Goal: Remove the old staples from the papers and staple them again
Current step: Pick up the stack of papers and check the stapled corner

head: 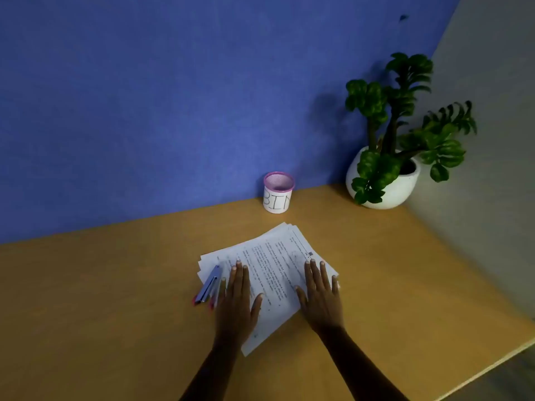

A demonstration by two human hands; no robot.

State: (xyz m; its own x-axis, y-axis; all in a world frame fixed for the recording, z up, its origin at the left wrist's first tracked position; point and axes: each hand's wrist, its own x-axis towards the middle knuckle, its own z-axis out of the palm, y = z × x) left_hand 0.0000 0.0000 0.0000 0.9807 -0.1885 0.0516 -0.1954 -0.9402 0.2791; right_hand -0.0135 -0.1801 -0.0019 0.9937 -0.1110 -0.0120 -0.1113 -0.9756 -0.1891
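Observation:
A loose stack of printed white papers point(272, 264) lies skewed in the middle of the wooden desk. My left hand point(237, 299) rests flat on its left part, fingers spread, holding nothing. Flat on the stack's right part lies my right hand point(320, 293), also empty. A silver-blue stapler point(209, 284) with pink ends lies on the papers' left edge, just left of my left hand and apart from it. No staple can be made out on the sheets.
A small white cup with a pink rim, marked "BIN" point(277, 193), stands at the back by the blue wall. A potted plant in a white pot point(388, 180) fills the back right corner. The desk's edge point(492, 363) runs diagonally at lower right.

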